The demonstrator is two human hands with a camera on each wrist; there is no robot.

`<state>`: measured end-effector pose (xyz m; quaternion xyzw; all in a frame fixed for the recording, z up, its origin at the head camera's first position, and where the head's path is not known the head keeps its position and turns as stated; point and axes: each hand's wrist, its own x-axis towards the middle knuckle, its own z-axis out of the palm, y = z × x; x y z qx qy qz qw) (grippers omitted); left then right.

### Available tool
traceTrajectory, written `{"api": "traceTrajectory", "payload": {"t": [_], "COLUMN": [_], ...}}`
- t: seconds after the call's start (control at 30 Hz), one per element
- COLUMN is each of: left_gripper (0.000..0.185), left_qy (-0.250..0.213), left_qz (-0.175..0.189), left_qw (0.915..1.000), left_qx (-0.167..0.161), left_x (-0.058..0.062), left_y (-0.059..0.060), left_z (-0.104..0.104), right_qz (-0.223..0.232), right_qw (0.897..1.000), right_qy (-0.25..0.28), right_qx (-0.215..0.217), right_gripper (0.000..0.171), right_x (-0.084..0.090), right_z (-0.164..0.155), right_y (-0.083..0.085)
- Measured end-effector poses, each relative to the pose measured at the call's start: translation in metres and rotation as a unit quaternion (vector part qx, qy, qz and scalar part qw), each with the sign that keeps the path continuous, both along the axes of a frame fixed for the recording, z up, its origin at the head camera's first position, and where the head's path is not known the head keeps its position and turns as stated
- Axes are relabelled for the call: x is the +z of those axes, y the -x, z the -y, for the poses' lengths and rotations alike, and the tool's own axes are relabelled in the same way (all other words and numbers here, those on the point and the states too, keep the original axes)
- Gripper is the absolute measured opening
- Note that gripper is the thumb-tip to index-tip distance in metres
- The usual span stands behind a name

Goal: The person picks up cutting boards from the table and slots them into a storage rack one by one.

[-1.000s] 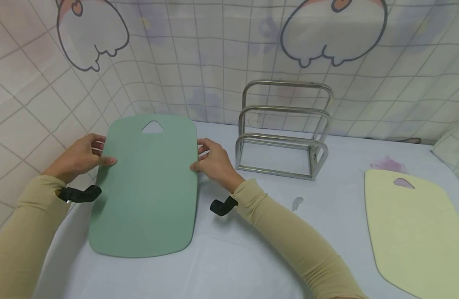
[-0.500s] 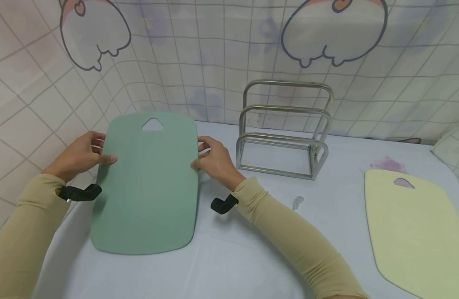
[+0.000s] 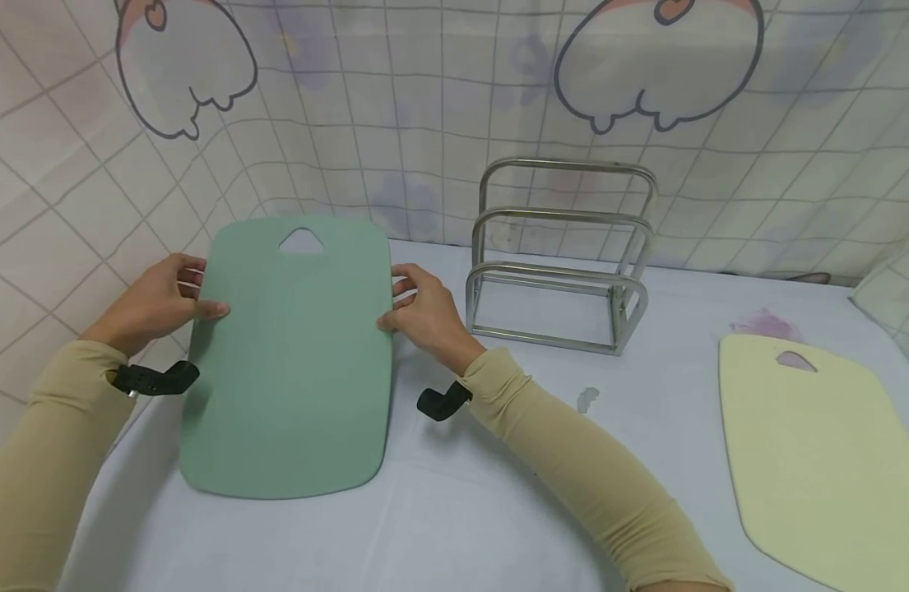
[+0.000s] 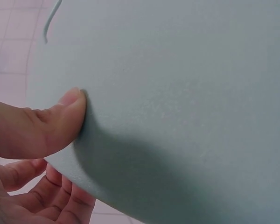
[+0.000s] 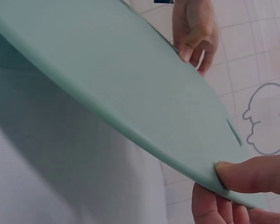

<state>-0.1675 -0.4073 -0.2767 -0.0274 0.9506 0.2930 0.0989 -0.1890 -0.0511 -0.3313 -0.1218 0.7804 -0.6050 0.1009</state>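
A green cutting board (image 3: 291, 362) with a triangular hole near its far end is tilted up off the white table (image 3: 454, 510), its near edge low. My left hand (image 3: 158, 304) pinches its left edge, thumb on top and fingers beneath, as the left wrist view shows with the thumb (image 4: 60, 119) on the green cutting board (image 4: 186, 107). My right hand (image 3: 424, 312) pinches the right edge the same way. In the right wrist view the green cutting board (image 5: 116, 98) slants over the table, with my right thumb (image 5: 256, 175) on top and my left hand (image 5: 196, 30) at the far edge.
A steel rack (image 3: 561, 259) with three looped dividers stands just right of my right hand. A pale yellow cutting board (image 3: 817, 460) lies flat at the table's right. A tiled, cartoon-printed curtain (image 3: 424, 107) backs the table. A small grey stain (image 3: 587, 399) marks the cloth.
The green board's far end has risen slightly and both hands have lifted with it. The rack and the yellow board have not moved.
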Motion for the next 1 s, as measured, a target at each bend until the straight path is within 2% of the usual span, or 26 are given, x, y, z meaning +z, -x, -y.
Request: {"api": "traceTrajectory", "payload": {"t": [0.63,1.0], "left_gripper": [0.089,0.087], "left_qy": [0.003,0.002], "left_qz": [-0.023,-0.039], "left_qw": [0.9997,0.999], "left_qx": [0.007,0.021], "left_x": [0.0065,0.0104], "left_y": [-0.0042,-0.0073], "left_z": [-0.0032,-0.0072], "right_qz": [-0.014,-0.029], "right_qw": [1.0,0.999], "right_qy": [-0.002,-0.002], "right_qx": [-0.012,-0.015], "right_gripper": [0.071,0.069], "right_x": [0.0066,0.0099], "right_z": [0.0008,0.0005], "right_y": [-0.0015,-0.001]}}
